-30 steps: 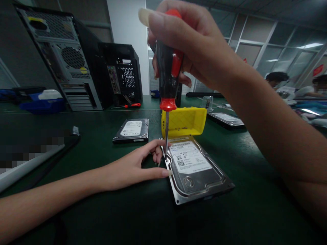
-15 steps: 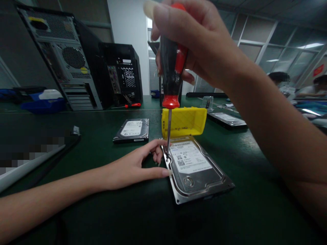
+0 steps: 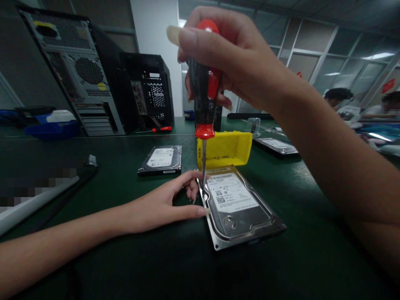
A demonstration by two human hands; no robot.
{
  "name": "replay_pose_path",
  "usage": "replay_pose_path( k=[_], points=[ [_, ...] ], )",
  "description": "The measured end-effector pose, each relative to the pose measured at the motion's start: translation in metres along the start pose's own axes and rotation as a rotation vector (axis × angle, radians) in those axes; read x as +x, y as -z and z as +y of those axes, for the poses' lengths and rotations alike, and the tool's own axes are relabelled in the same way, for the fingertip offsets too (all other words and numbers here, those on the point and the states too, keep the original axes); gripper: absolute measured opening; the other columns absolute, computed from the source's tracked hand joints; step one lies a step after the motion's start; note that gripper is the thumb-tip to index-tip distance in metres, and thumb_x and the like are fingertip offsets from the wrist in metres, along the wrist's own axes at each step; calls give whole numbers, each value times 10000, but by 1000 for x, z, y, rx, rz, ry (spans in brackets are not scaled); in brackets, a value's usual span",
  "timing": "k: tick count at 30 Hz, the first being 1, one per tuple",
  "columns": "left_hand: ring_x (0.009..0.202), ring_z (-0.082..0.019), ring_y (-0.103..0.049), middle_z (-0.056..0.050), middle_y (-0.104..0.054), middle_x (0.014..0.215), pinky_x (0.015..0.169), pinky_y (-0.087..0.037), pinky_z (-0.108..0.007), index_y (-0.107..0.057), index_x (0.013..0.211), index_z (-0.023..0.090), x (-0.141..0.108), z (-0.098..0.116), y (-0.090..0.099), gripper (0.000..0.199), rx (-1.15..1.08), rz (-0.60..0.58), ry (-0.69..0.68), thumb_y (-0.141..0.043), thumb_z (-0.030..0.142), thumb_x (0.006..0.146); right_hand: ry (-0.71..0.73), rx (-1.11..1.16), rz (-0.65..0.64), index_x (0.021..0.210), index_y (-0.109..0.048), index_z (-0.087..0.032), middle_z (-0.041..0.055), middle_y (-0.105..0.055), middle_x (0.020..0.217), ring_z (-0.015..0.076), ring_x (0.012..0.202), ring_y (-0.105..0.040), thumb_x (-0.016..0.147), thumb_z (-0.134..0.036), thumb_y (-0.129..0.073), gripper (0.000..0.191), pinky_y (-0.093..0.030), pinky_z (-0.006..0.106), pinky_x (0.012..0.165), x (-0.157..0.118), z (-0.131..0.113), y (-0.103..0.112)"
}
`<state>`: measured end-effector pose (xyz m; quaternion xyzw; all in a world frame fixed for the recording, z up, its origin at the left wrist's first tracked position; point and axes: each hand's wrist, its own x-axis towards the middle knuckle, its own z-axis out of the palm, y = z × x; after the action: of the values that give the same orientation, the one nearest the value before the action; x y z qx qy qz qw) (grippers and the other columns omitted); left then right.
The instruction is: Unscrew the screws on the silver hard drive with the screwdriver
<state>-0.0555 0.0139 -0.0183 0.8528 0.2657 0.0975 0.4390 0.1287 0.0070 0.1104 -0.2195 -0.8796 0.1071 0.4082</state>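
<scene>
A silver hard drive (image 3: 246, 221) with a white label lies flat on the green table before me. My left hand (image 3: 168, 204) grips its left edge, thumb on the near side and index finger by the label. In my right hand (image 3: 218, 50) is a screwdriver (image 3: 203, 96) with a black and red handle, held nearly upright with my fingers wrapped round the handle. Its tip meets the drive's left edge, between my left thumb and index finger. Whether a screw sits under the tip I cannot make out. Just behind the drive stands a yellow plastic bin (image 3: 225, 148).
A second hard drive (image 3: 161, 160) lies left of the bin, a third (image 3: 276, 146) to the right near a clear cup (image 3: 253, 126). Computer cases (image 3: 90, 71) stand at the back left, with a red-handled tool (image 3: 161, 129) and a blue tray (image 3: 51, 130). People sit far right.
My right hand and the screwdriver have come down and slightly left, the tip shifting a little lower along the drive's edge. My left hand and the drive keep their places.
</scene>
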Motion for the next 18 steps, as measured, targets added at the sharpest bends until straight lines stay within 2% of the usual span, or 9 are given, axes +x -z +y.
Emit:
replay_pose_path(
  k=[3,6,8,11,18],
  points=[
    [1138,-248,-448,-5,-500,1056,940,-399,-358,-378,1319,257,1,-1,0,573,-1,10,-16,-635,442,840,-45,45,-10,911,-467,-93,-56,-496,821,-8,692,-549,851,-244,-408,173,-400,38,495,0,-2,3],
    [1130,-245,-447,4,-483,1005,945,-397,-360,-380,1314,265,1,-2,0,561,-1,4,-23,-632,438,844,-87,155,-143,913,-446,-115,-70,-490,869,39,774,-586,864,-230,-307,187,-429,84,510,2,0,9],
    [1112,-245,-453,9,-466,969,950,-395,-369,-377,1314,268,2,-1,0,561,4,0,-16,-632,437,844,-116,241,-223,933,-443,-125,-62,-493,853,46,769,-572,872,-245,-310,188,-460,106,541,4,3,15],
    [1087,-239,-461,13,-447,951,954,-390,-379,-363,1320,272,3,0,0,575,11,-2,-9,-629,446,841,-152,290,-277,991,-432,-121,-14,-497,845,63,732,-545,872,-247,-346,193,-489,143,541,4,5,21],
    [1044,-235,-480,26,-439,921,941,-385,-384,-377,1309,268,3,0,-1,580,-17,11,-8,-641,448,825,-143,281,-281,1040,-380,-124,-6,-461,805,55,662,-516,888,-207,-242,221,-449,128,515,-2,0,20]
  ],
)
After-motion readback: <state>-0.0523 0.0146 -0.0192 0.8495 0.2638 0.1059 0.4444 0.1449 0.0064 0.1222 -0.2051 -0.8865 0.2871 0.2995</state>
